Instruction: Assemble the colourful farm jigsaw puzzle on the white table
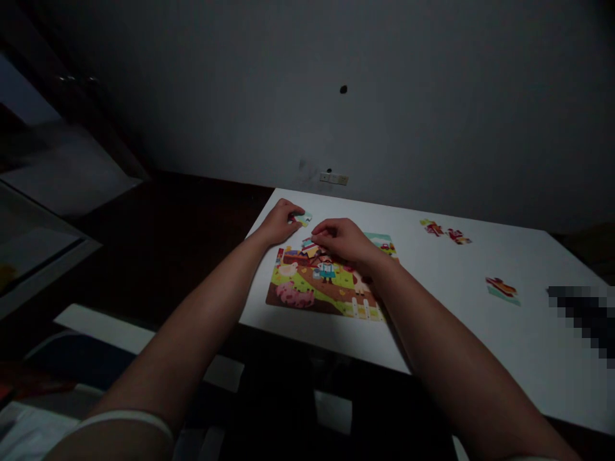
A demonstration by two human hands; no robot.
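One farm-scene puzzle [343, 278], part built, lies flat nr the L end of a white table [446, 301], close to the near edge. Its print shows a pink pig [295, 296] at bottom L, a white hen [287, 269] above it, a figure in teal [327, 269] approx. mid, a white fence [368, 308] bottom R & a small red tractor [385, 246] top R.

L hand [282, 221] is just beyond the puzzle's top L corner, thumb & fingers pinching a green-and-blue pc [303, 219], which sits apart from the puzzle. R hand [343, 240] is over the puzzle's top edge, fingers bent, thumb & index tips close together at a striped pc [307, 244]; can't tell if it's gripped or only pressed. R wrist & forearm cover some of the puzzle's R side.

Well off to the R, nr the table's far side: a yellow-and-red pc [432, 227] w/ a red-and-cream pc [458, 237] just beside it. Nearer, further R: a brown-and-teal pc [503, 291]; poss. more than one, too dim to tell.

Behind the table: grey wall [432, 128] w/ outlet strip [334, 178] low down & a dark hole [343, 89] higher up.
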